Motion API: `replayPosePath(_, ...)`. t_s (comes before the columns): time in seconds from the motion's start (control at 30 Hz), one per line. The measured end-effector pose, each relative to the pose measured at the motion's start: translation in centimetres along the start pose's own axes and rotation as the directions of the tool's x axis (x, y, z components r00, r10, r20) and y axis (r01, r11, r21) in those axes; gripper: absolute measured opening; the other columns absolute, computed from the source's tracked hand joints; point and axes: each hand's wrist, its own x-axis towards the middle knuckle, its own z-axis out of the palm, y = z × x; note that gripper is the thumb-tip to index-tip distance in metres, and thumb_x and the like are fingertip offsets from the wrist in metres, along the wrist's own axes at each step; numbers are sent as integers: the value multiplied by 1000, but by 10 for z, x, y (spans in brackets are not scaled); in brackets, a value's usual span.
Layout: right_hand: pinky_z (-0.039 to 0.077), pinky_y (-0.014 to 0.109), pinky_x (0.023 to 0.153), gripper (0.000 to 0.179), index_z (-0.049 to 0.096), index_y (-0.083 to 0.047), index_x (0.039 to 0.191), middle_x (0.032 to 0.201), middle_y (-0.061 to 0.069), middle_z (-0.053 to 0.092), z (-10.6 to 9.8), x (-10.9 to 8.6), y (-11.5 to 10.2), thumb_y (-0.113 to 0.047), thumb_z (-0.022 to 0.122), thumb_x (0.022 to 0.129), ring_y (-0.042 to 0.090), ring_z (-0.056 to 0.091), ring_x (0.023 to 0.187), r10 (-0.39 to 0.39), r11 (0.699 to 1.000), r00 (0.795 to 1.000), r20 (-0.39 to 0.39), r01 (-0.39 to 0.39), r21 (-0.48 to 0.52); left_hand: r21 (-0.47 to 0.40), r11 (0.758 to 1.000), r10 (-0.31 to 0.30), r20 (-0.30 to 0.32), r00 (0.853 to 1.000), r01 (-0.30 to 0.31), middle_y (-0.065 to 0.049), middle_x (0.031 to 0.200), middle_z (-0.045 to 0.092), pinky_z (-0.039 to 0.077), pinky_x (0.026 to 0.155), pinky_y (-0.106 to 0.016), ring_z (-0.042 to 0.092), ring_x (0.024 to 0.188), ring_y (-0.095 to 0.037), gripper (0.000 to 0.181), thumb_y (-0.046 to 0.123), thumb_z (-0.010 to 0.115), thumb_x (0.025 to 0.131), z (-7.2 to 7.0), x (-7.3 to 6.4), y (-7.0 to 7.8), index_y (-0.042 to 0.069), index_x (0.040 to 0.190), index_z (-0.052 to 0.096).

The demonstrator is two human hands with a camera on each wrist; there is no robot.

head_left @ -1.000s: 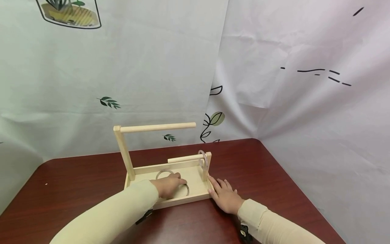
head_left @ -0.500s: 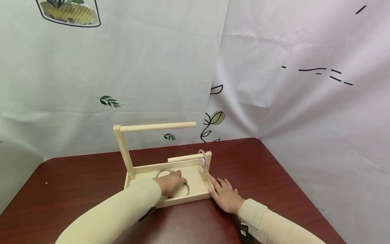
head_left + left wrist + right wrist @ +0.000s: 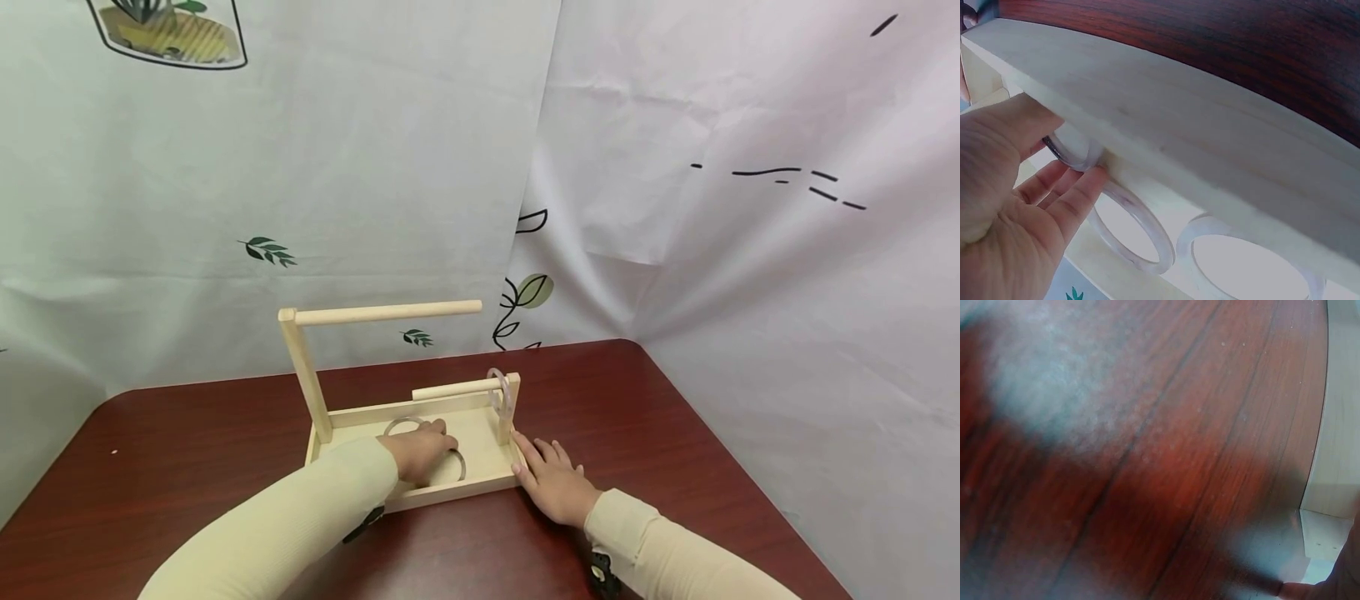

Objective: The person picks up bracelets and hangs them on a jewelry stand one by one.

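From the head view, a pale, smooth wooden tray (image 3: pixel 480 482) with low straight walls lies on the glossy red-brown bench (image 3: pixel 187 450). A tall square post (image 3: pixel 306 379) rises at its left, bearing a round rod (image 3: pixel 390 313); a shorter post at the right carries a second rod (image 3: pixel 450 389), with a translucent hanging ring (image 3: pixel 507 398) round it. The left hand (image 3: pixel 420 452) reaches inside the tray, ring edges curving out beside it. The right hand (image 3: pixel 557 486), fingers extended, rests at the tray's right end. Wrinkled, leaf-printed white cloth (image 3: pixel 375 150) hangs behind.

From the left wrist, thumb and fingers pinch a glossy held ring (image 3: pixel 1075 161) near the tray wall; two cloudy rings (image 3: pixel 1150 224) lie farther left.

From the right wrist, streaked wood grain fills most of the view, blurred in places.
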Motion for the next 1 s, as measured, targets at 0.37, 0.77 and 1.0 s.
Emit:
replayPosePath(0.37,22,78,94,56,25,-28,154,149,19,34,-1,0,-2,-50,33,102,48,23,139,-10,1000,1000,7,11,-4,-13,999,30,-68,997,-31,-8,102,50,45,81,-32,50,95,-23,57,6,85,63,2,1,-6,5,115,60)
replayPosePath(0.77,22,79,93,55,25,-28,153,148,20,34,0,-1,-2,-48,34,103,48,23,139,-17,1000,1000,0,17,-4,-139,990,-6,-221,975,-25,-10,99,46,46,79,-37,47,88,-23,74,3,89,51,-1,-11,-18,-2,117,57)
replayPosePath(1.0,22,79,93,55,25,-28,153,148,21,34,-1,-2,-1,-47,34,103,49,23,139,-13,1000,1000,1,13,-1,-234,972,-58,-203,977,9,-17,111,47,46,86,-41,48,99,-28,78,0,84,53,-8,-25,-24,-7,125,53)
